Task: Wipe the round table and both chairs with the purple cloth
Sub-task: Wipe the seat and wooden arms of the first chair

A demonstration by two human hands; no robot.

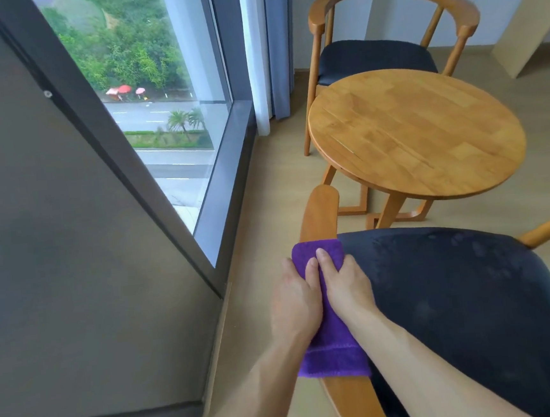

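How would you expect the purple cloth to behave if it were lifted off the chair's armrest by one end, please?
The purple cloth would probably flop and hang limp: it already drapes over the wooden armrest and follows its curve. Its fuzzy towel-like pile suggests it grips rather than slides. It looks light, since the left hand and right hand wrap it around the rail.

Two wooden armchairs with dark blue seat cushions (373, 55) (467, 291), one round wooden surface (416, 132), one folded purple cloth (332, 346), two hands (293, 298) (346, 283).
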